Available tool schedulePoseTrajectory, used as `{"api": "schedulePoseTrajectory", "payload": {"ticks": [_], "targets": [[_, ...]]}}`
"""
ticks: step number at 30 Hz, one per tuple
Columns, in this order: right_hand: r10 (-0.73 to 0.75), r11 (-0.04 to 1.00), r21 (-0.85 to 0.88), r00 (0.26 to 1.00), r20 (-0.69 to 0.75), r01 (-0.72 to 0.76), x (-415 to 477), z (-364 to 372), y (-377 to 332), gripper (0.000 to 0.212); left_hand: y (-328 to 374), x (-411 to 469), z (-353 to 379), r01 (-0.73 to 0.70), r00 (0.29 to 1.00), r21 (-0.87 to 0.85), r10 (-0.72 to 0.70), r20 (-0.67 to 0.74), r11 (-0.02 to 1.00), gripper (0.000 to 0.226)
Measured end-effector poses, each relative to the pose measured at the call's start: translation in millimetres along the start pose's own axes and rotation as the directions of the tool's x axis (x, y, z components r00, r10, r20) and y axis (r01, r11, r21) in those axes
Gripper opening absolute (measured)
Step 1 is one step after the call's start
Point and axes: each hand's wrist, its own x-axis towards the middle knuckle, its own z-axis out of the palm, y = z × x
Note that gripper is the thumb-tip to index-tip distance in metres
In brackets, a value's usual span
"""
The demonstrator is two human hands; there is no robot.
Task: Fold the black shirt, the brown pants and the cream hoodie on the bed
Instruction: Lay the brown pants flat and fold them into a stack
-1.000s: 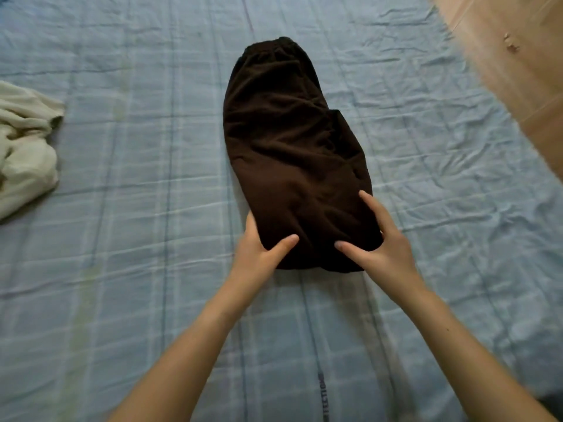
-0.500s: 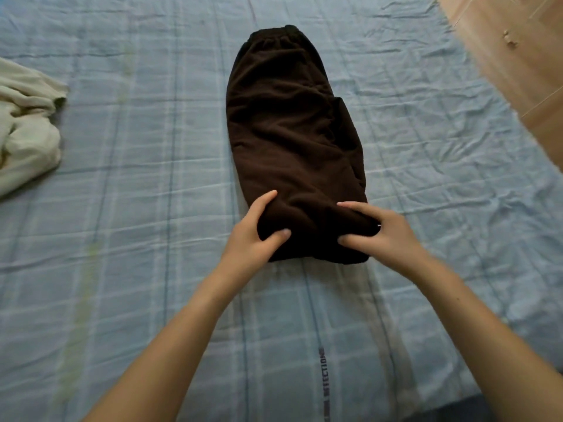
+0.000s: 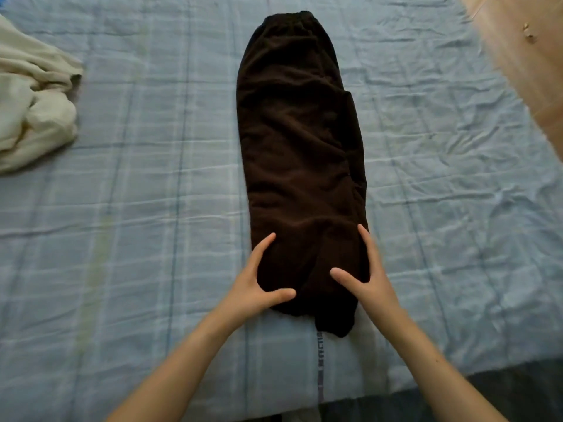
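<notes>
bed (image 3: 152,239), brown pants (image 3: 298,147), near edge under left hand (image 3: 253,287), right hand (image 3: 368,278), fingers (image 3: 264,248) straight

cream hoodie (image 3: 33,102) cropped at left edge

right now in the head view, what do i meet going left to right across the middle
crumpled cream hoodie → long folded dark brown pants → light wooden floor

head view | from above the near edge of the bed (image 3: 146,245) | facing forward and down | close | wide-angle
</notes>
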Motion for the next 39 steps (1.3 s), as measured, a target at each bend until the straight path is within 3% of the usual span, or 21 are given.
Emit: {"api": "schedulePoseTrajectory", "payload": {"ticks": [2, 4, 7, 10, 12, 14, 17, 20, 23, 25, 27, 30, 34, 36, 39], "targets": [[-0.028, 0.997, -0.068, 0.999, 0.029, 0.030, -1, -3, 1, 0.092, 1, 0, 2, -0.026, 0.996, -0.003, 0.026, -0.083, 1.000, 0.093], [-0.029, 0.994, -0.103, 0.999, -0.017, 0.027, 6, -15, -4, 0.078, 11, 2, -1, -0.014, 0.987, -0.040, 0.007, -0.158, 0.999, 0.083], [0.004, 0.987, -0.163, 0.999, -0.048, -0.012, 10, -30, -10, 0.063, 22, -1, 0, 0.015, 0.986, -0.016, -0.018, -0.166, 1.000, 0.076], [0.124, 0.948, -0.285, 0.990, -0.070, -0.139, -7, -24, 9, 0.069, 12, -13, 15, 0.176, 0.983, 0.108, -0.169, -0.070, 0.978, 0.085], [0.220, 0.935, -0.268, 0.973, -0.074, -0.232, -24, -15, 23, 0.083, -2, -23, 22, 0.265, 0.963, 0.146, -0.269, 0.009, 0.953, 0.099], [0.164, 0.941, -0.291, 0.985, -0.048, -0.171, -41, -7, 34, 0.091, -12, -33, 27, 0.233, 0.970, 0.161, -0.240, 0.029, 0.959, 0.110], [0.056, 0.901, -0.426, 0.996, -0.069, -0.080, -57, 1, 45, 0.088, -17, -42, 31, 0.216, 0.976, 0.129, -0.209, -0.064, 0.968, 0.109], [0.144, 0.939, -0.291, 0.978, -0.152, -0.183, -60, -3, 51, 0.080, -13, -43, 34, 0.215, 0.976, 0.213, -0.204, -0.070, 0.953, 0.105], [0.124, 0.985, -0.121, 0.992, 0.005, -0.122, -78, -8, 51, 0.090, -9, -53, 33, 0.096, 0.995, 0.117, -0.098, 0.012, 0.989, 0.101], [0.079, 0.994, -0.089, 0.991, 0.104, -0.070, -93, -12, 47, 0.097, -10, -66, 31, 0.032, 0.998, -0.034, -0.030, 0.058, 0.999, 0.097], [0.063, 0.994, -0.102, 0.991, 0.122, -0.051, -99, -18, 45, 0.091, -11, -75, 33, 0.037, 0.999, -0.077, -0.034, 0.036, 0.996, 0.088], [0.081, 0.988, -0.130, 0.997, 0.018, -0.078, -99, -23, 46, 0.076, -11, -80, 42, 0.093, 0.994, 0.059, -0.090, -0.055, 0.994, 0.075], [0.226, 0.935, -0.283, 0.974, 0.018, -0.212, -111, -11, 64, 0.073, -19, -87, 57, 0.184, 0.983, 0.345, -0.176, -0.053, 0.921, 0.083], [0.204, 0.916, -0.325, 0.971, -0.123, -0.233, -123, -8, 74, 0.064, -19, -94, 64, 0.192, 0.979, 0.353, -0.153, -0.136, 0.916, 0.087], [0.174, 0.915, -0.301, 0.934, -0.311, -0.270, -142, 2, 84, 0.051, -19, -107, 78, 0.233, 0.944, 0.205, -0.171, -0.282, 0.951, 0.088]]}}
